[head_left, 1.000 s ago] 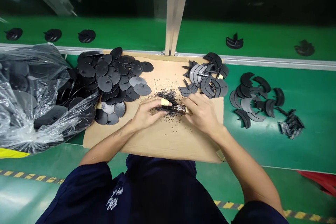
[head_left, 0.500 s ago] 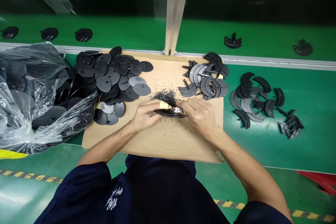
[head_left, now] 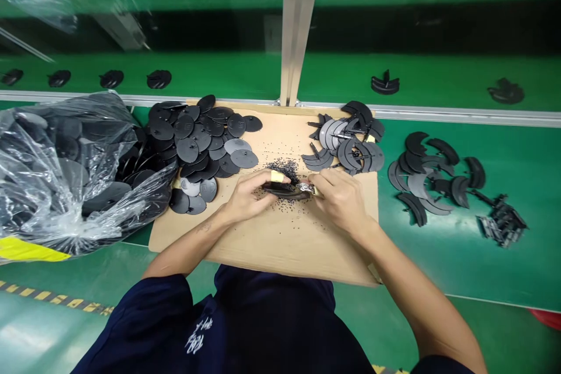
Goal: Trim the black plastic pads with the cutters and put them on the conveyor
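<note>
Over the cardboard sheet (head_left: 272, 251), my left hand (head_left: 250, 193) pinches a black rounded part (head_left: 287, 190) by its left side; yellow tape wraps one finger. My right hand (head_left: 339, 196) is closed on a small metal tool (head_left: 305, 187), whose tip is at the part's right side. Most of the tool is hidden in the fingers. Small black bits (head_left: 283, 166) lie scattered behind and around the part. Black oval discs (head_left: 201, 140) are heaped at the sheet's left, and curved black pieces (head_left: 350, 143) at its right.
A clear plastic bag (head_left: 79, 187) of black discs stands at the left. More curved pieces (head_left: 416, 175) and a pile of small dark parts (head_left: 502, 219) lie on the green table at the right. A metal post (head_left: 295, 35) rises behind the sheet; assembled parts (head_left: 111, 78) sit beyond the rail.
The camera view has shifted, so the scene sits lower and mostly farther right. My right hand and the tool tip have drawn slightly away from the part's middle. Both hands keep their holds.
</note>
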{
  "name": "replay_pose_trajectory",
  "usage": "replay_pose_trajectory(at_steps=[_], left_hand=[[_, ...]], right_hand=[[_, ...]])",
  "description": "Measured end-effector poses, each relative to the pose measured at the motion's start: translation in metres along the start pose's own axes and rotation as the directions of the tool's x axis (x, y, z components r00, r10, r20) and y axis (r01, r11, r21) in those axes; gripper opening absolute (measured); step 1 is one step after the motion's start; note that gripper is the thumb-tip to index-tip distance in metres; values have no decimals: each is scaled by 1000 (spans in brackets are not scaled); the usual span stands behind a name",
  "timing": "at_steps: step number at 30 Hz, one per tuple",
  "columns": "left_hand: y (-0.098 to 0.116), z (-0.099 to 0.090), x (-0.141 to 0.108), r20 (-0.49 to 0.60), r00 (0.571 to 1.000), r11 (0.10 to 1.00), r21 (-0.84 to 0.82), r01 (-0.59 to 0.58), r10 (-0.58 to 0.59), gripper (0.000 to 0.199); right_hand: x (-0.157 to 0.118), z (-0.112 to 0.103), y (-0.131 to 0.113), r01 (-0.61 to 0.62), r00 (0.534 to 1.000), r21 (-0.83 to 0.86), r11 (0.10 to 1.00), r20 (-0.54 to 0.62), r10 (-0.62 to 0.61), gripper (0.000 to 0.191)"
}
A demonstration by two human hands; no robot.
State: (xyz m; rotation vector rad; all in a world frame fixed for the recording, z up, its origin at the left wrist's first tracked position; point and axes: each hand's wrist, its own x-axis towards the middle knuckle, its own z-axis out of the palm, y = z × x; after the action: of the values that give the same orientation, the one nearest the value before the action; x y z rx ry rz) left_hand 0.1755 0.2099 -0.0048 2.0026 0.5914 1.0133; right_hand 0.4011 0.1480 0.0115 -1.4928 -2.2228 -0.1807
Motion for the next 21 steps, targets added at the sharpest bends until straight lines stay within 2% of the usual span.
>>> replay_pose_trajectory(at_steps=[4,15,21], left_hand=[[0,1,1,11,1000,1000,-18,-6,6,26],[4,1,0,20,999,999,-32,-34,35,24],[4,2,-1,27,999,999,-25,-42,43,23]], right_hand=[[1,-2,-2,17,1000,-7,1000,23,-17,21],[5,-6,-6,57,998,-65,996,-9,-58,25],[3,-4,-6,32,999,-98,995,21,-30,32]])
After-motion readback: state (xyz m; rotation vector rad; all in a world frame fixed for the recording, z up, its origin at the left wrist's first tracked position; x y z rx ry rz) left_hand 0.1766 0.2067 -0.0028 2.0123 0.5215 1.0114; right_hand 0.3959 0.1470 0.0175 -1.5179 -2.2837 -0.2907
